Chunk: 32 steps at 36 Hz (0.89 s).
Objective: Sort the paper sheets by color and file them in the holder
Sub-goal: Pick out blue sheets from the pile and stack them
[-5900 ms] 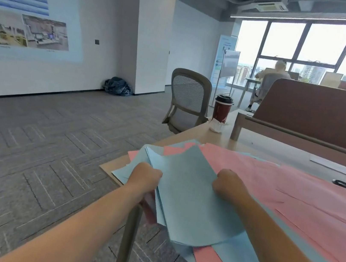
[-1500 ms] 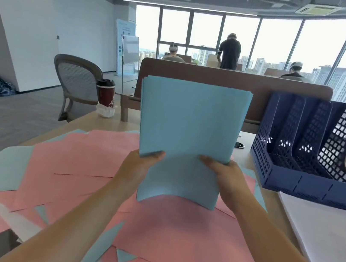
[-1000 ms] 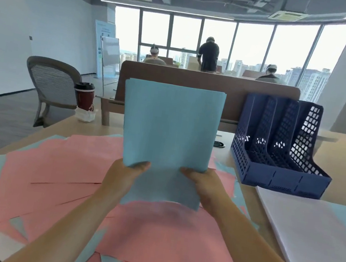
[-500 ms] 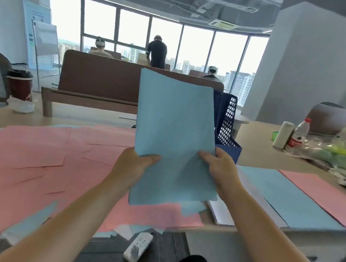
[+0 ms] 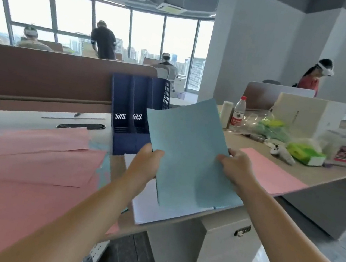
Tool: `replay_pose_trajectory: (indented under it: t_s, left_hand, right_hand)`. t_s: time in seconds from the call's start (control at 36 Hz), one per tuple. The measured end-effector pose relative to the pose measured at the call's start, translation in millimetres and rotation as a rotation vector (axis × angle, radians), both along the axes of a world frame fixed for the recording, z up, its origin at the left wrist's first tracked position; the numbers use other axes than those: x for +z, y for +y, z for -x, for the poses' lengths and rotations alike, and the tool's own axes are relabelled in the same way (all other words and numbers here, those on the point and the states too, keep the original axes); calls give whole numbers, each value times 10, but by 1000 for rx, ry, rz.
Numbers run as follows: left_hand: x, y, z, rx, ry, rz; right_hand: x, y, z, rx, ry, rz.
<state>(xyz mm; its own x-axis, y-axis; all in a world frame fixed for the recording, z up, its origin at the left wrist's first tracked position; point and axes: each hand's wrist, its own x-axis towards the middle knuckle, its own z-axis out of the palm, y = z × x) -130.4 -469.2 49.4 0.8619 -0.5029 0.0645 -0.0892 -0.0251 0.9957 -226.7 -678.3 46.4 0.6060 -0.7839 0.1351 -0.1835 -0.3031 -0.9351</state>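
A sheaf of light blue paper sheets (image 5: 188, 155) is held in the air above the wooden desk (image 5: 249, 142), in front of the person and just right of a dark blue plastic mesh file holder (image 5: 134, 111), whose lower right corner is covered by it in the head view. The sheaf is clamped from both sides. Its left long edge is gripped by the left hand (image 5: 147, 163), with the thumb laid on the facing side, and its right long edge is pinched by the right hand (image 5: 236, 167). The hands are kept apart by the width of the paper.

The long axis of the sheaf runs from the person towards the far side of the desk, with the far end leaning slightly to the left. The far short edge slants, and its right corner is raised highest. The holder stands upright on the desk.

Loose pink paper sheets (image 5: 27, 165) are spread over the left part of the desk. A pile of white paper sheets (image 5: 151, 210) lies below the sheaf, and a single pink sheet (image 5: 270, 177) lies flat to the right.
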Motion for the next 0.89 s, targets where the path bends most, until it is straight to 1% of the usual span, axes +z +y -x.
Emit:
replay_pose_trajectory:
  t_s: [0.06, 0.17, 0.25, 0.39, 0.47, 0.58, 0.75, 0.89]
  left_hand:
    - [-18, -298, -32, -28, -29, -47]
    - [-126, -834, -104, -70, -6, -119]
    - [-222, -1164, -155, -55, 4, -136]
    - [-435, -1555, -235, 26, -11, -145]
    - [-485, -1689, -205, 67, -18, -183]
    - [-538, -1805, -223, 111, -87, -240]
    - [-556, -1875, -242, 148, -75, -250]
    - [-612, -1893, -276, 143, -79, -294]
  right_hand:
    - [-40, -282, 32, -18, 15, 23]
    - [-116, -795, 37, -63, 33, 101]
    - [-211, -1132, 8, -73, 59, 144]
    - [-381, -1500, -80, -54, 172, 195]
    - [-480, -1649, -120, -43, 227, 208]
    - [-547, -1818, -164, -17, 305, 224]
    - [-608, -1940, -237, 8, 367, 236]
    - [-676, -1955, -287, 24, 403, 268]
